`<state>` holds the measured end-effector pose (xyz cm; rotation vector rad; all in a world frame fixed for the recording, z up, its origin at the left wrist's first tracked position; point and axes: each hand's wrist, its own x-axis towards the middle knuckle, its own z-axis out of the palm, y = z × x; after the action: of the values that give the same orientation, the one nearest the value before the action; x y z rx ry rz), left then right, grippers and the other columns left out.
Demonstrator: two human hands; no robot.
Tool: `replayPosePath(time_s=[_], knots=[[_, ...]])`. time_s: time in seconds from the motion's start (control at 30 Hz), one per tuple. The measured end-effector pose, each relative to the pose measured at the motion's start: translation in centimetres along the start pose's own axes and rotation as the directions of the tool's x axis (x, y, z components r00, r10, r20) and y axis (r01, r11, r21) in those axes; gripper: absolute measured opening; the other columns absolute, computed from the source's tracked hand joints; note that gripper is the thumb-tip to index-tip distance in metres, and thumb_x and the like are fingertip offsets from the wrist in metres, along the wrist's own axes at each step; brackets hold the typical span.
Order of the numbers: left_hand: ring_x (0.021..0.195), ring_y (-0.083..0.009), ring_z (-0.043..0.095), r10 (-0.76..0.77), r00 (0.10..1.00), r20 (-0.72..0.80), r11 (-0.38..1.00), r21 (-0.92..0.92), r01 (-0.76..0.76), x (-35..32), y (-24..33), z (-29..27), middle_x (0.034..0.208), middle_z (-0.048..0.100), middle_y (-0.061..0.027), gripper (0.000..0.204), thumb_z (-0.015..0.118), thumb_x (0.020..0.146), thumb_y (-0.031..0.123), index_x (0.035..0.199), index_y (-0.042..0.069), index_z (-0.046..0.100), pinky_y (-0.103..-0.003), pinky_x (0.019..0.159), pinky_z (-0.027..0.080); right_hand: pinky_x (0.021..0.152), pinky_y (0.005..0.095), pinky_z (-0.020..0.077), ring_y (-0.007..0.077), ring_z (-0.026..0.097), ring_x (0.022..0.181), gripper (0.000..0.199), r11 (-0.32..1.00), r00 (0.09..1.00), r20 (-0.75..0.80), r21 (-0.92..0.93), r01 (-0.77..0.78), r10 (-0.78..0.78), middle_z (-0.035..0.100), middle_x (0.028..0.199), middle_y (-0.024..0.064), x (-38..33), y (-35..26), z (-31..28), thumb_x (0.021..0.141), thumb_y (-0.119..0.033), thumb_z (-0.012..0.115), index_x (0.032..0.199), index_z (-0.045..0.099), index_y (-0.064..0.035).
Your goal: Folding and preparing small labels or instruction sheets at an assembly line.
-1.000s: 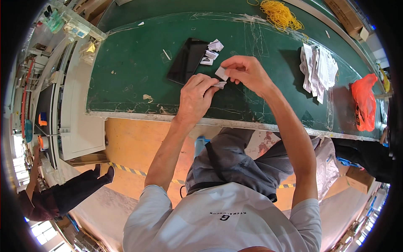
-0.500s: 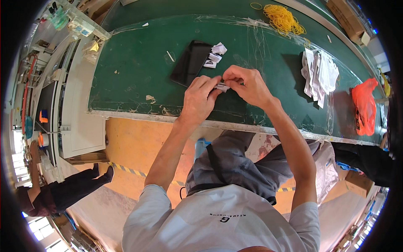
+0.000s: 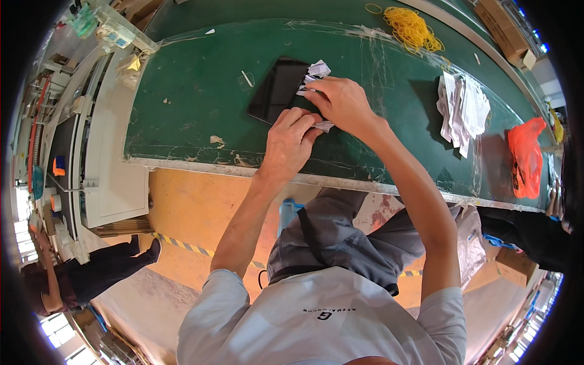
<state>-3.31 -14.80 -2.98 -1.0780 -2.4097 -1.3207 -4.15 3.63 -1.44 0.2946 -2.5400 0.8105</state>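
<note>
Over the green table, my left hand (image 3: 287,141) pinches a small bundle of folded white paper (image 3: 325,126), partly hidden by the fingers. My right hand (image 3: 345,104) reaches past it, with thumb and forefinger closed on a folded white paper slip (image 3: 302,89) among several small ones. These slips (image 3: 319,69) lie on the right edge of a black, flat, glossy panel (image 3: 277,88), like a tablet. The right hand covers part of them.
A heap of yellow rubber bands (image 3: 412,29) lies at the far edge. Stacked white paper strips (image 3: 461,112) and a red plastic bag (image 3: 527,155) are on the right. Paper scraps (image 3: 217,140) dot the table (image 3: 188,91). Another person's dark-trousered legs (image 3: 115,258) show at lower left.
My right hand has moved from the paper bundle, away from me and slightly left, onto the slips beside the black panel. My left hand still holds the bundle in about the same place.
</note>
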Motion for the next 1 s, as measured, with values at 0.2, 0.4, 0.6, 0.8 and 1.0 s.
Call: replayPosePath(time_s=[0.2, 0.4, 0.6, 0.8, 1.0], knots=[[0.095, -0.0293, 0.067, -0.019, 1.0, 0.0, 1.0, 0.002, 0.019, -0.1, 0.1, -0.3, 0.1, 0.07, -0.008, 0.025, 0.081, 0.081, 0.001, 0.105, 0.004, 0.075, -0.04, 0.082, 0.055, 0.065, 0.0486, 0.0536, 0.0403, 0.069, 0.076, 0.014, 0.986, 0.985, 0.143, -0.154, -0.07, 0.093, 0.074, 0.088, 0.0165, 0.9, 0.4, 0.8, 0.09, -0.019, 0.076, 0.098, 0.075, -0.008], [0.095, -0.029, 0.067, -0.009, 1.0, -0.012, 1.0, -0.002, 0.009, 0.0, 0.1, -0.4, 0.1, 0.07, -0.0079, 0.027, 0.082, 0.079, 0.0, 0.104, 0.005, 0.075, -0.04, 0.082, 0.055, 0.066, 0.0459, 0.0537, 0.0346, 0.069, 0.073, 0.016, 0.99, 0.981, 0.139, -0.068, -0.125, 0.133, 0.072, 0.083, 0.012, 1.0, 0.5, 0.4, 0.084, -0.016, 0.08, 0.092, 0.071, -0.0052], [0.095, -0.0289, 0.068, 0.007, 1.0, -0.008, 1.0, 0.022, -0.007, -0.1, -0.2, -0.2, 0.1, 0.07, -0.008, 0.027, 0.082, 0.08, 0.0, 0.105, 0.005, 0.075, -0.039, 0.082, 0.055, 0.065, 0.0438, 0.0522, 0.0306, 0.068, 0.07, 0.016, 0.994, 0.991, 0.074, -0.022, -0.111, 0.112, 0.07, 0.079, 0.0094, 0.3, 0.4, 0.7, 0.081, -0.013, 0.08, 0.089, 0.069, -0.0039], [0.095, -0.0287, 0.068, 0.01, 1.0, -0.003, 1.0, 0.024, -0.009, -0.1, -0.2, -0.1, 0.101, 0.071, -0.0076, 0.027, 0.082, 0.08, 0.001, 0.106, 0.005, 0.075, -0.04, 0.082, 0.056, 0.065, 0.0453, 0.0537, 0.0324, 0.07, 0.07, 0.014, 0.983, 0.983, 0.073, 0.067, -0.17, 0.165, 0.07, 0.076, 0.0125, 0.6, 0.1, 0.7, 0.082, -0.014, 0.077, 0.089, 0.071, -0.0038], [0.094, -0.0297, 0.067, 0.016, 1.0, -0.007, 1.0, 0.005, -0.016, -0.1, 0.0, -0.3, 0.101, 0.071, -0.0083, 0.028, 0.082, 0.081, 0.0, 0.107, 0.006, 0.075, -0.04, 0.081, 0.056, 0.069, 0.0464, 0.0552, 0.0356, 0.072, 0.077, 0.013, 0.932, 0.929, 0.158, -0.201, -0.3, 0.334, 0.072, 0.081, 0.0164, 1.8, -1.0, 0.7, 0.083, -0.016, 0.073, 0.089, 0.074, -0.0046]])
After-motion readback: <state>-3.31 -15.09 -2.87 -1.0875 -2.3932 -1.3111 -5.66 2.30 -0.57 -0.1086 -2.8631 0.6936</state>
